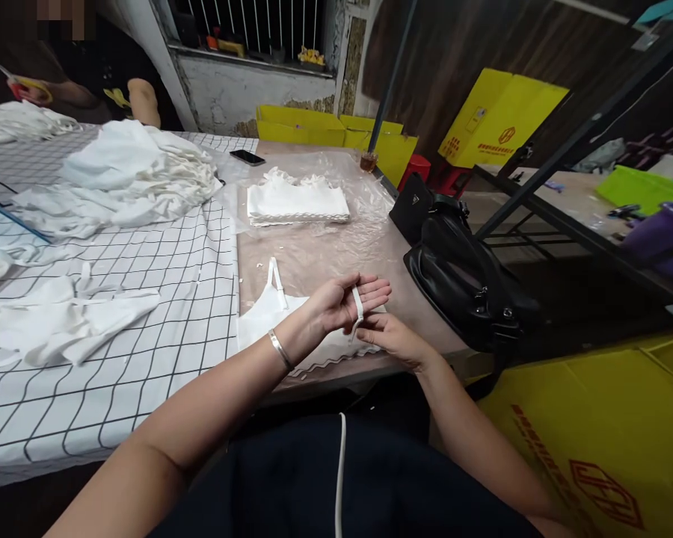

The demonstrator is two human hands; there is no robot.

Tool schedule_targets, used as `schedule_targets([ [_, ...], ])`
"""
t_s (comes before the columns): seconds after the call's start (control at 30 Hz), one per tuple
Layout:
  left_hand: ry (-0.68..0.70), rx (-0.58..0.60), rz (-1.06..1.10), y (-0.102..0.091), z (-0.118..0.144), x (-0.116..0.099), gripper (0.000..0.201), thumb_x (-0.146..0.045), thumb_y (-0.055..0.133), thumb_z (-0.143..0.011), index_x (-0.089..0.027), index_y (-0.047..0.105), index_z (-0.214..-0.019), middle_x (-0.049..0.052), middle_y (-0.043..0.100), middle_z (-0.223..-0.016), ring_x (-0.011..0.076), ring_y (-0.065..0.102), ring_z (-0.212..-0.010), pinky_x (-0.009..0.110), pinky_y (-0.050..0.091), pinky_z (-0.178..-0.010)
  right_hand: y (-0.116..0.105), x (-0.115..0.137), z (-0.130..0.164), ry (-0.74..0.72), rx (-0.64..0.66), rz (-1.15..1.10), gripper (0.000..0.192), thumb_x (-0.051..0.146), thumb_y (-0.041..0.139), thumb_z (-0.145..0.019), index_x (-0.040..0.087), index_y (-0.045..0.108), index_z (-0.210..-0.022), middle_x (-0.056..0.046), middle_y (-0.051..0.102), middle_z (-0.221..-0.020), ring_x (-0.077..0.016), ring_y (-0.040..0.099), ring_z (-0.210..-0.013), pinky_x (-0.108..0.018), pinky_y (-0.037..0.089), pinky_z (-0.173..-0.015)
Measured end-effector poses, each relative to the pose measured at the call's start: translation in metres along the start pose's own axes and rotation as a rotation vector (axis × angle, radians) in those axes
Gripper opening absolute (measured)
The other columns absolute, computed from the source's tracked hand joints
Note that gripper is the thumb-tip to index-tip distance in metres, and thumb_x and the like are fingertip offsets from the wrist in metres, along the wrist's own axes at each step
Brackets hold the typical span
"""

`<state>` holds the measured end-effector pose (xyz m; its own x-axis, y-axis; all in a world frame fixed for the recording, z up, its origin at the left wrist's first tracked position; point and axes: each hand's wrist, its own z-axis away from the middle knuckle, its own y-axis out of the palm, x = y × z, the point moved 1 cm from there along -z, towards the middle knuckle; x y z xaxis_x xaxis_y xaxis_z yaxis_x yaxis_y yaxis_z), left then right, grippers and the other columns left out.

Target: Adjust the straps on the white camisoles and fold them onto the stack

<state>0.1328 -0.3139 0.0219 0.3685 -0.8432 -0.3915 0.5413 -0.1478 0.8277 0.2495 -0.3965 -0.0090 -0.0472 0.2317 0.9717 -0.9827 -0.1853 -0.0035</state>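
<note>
A dark lap fills the bottom edge, with a thin white cord point(341, 471) running up it; where the cord ends is cut off by the frame. Above it the left hand point(342, 302) lies palm up, fingers spread and nearly straight, with a narrow white strap point(358, 305) looped across them. The right hand point(389, 336) sits just beside and below, its fingertips pinched on the strap's lower end; the pinch itself is partly hidden by the left hand. A metal bangle point(280, 349) rings the left wrist. The strap belongs to a white garment point(269, 314) lying on the table point(314, 254) under both hands, much of it covered by the forearms; a second strap point(277, 282) stands clear on its far side. To the right a black bag point(465, 280) rests on the table's edge, and a yellow box point(600, 441) is cut off by the lower right corner. To the left, loose white pieces point(61, 317) lie on a checked cloth point(162, 314). Farther on, a neat stack of folded white garments point(297, 202) sits on clear plastic sheeting point(364, 232), a larger heap point(128, 172) left of it, a phone point(247, 157) behind. A glass point(369, 161) of brown liquid stands near the far edge. At the far left another person's arm point(143, 101) shows, with a hand holding something red and yellow point(25, 88), too small to make out.
</note>
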Motion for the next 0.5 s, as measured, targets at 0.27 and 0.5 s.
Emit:
schedule_targets([
  [0.27,0.105,-0.081,-0.373,-0.022,-0.025,-0.032,0.034,-0.030,0.033,-0.099,-0.008,0.059,-0.095,0.016,0.069,-0.091,0.0206,0.069,-0.084,0.035,0.054,-0.080,-0.010,-0.004,-0.011,0.167,0.110,-0.069,0.033,0.042,0.081,-0.066,0.014,0.072,-0.082,0.002,0.059,-0.061,-0.0060,0.047,-0.051,-0.018,0.033,-0.047],
  [0.5,0.445,-0.390,-1.864,-0.062,-0.007,-0.026,0.024,-0.039,0.061,-0.084,-0.016,0.063,-0.077,0.010,0.068,-0.087,0.0262,0.061,-0.090,0.038,0.042,-0.084,-0.037,0.008,-0.040,0.114,-0.214,-0.186,0.029,0.036,0.079,-0.066,0.014,0.073,-0.084,-0.005,0.068,-0.078,-0.0065,0.051,-0.057,-0.018,0.036,-0.047],
])
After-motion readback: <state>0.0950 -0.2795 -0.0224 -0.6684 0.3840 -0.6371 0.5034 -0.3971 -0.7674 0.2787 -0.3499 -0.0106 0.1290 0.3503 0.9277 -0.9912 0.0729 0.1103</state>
